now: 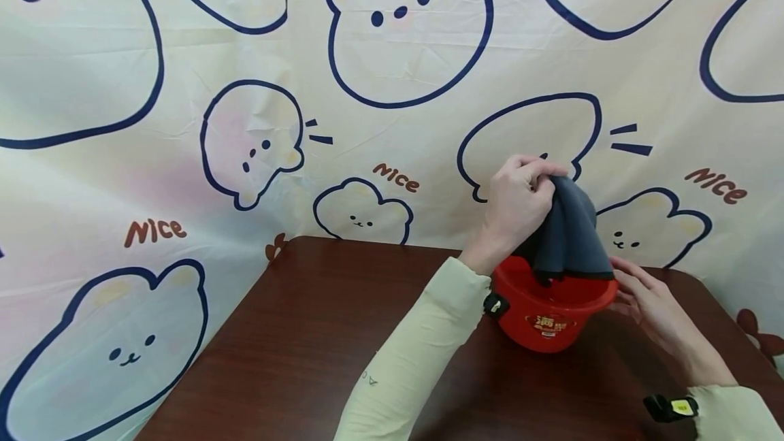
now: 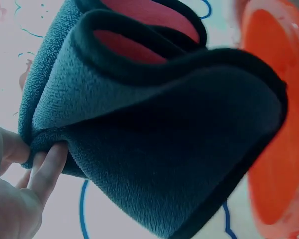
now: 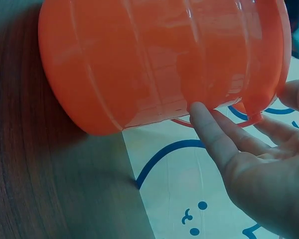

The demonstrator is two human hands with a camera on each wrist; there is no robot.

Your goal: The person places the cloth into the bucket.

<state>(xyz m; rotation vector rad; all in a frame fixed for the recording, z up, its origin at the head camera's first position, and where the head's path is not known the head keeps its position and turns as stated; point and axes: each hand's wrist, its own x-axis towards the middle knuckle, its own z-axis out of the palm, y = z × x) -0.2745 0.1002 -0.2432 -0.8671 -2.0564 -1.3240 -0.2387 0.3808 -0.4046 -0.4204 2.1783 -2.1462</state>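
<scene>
A dark grey-blue cloth [image 1: 576, 233] with black edging hangs from my left hand [image 1: 520, 199], which pinches its top above a red plastic bucket [image 1: 533, 329]. In the left wrist view, the cloth [image 2: 154, 164] falls in folds with pinkish-red patches inside, and the left fingers [image 2: 49, 169] grip its gathered end. The cloth's lower edge hangs over the bucket's mouth. At the bucket's right side is my right hand [image 1: 658, 312]. Its fairly straight fingers [image 3: 214, 132] touch the bucket's wall [image 3: 154, 59] below the rim, with the thumb by the rim.
The bucket stands on a dark brown wooden table [image 1: 343, 332], near its back edge. Behind it hangs a pale curtain [image 1: 392, 135] with blue-outlined cartoon animals. A thin red bucket handle [image 3: 182, 123] shows beside the wall in the right wrist view.
</scene>
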